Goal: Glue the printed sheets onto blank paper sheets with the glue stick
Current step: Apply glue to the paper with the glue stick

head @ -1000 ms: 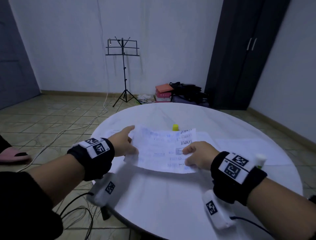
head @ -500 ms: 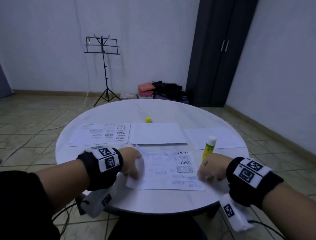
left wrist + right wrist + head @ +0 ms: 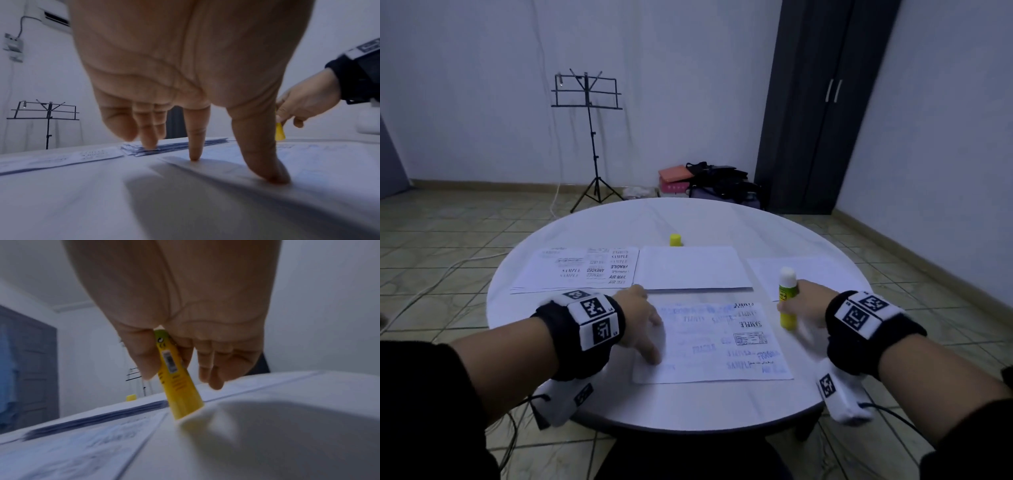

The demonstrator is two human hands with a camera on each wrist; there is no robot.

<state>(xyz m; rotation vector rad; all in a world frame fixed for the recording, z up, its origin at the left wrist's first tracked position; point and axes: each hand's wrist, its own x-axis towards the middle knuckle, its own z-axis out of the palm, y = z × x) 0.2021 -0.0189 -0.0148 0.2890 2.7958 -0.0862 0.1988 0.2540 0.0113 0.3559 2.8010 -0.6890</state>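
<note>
Left hand (image 3: 643, 318), fingers straight, presses the printed sheet (image 3: 717, 342) flat; right hand (image 3: 806, 305) at 3 o'clock grips the glue stick (image 3: 787, 298), apparently inverted.

From the head we look forward and down across the round counter (image 3: 688, 404), forearms entering from the lower corners. Each wrist view sits low and close under its palm, looking along the fingers (image 3: 195, 146) over the counter. All three share the music stand (image 3: 589, 137) at the far wall.
</note>
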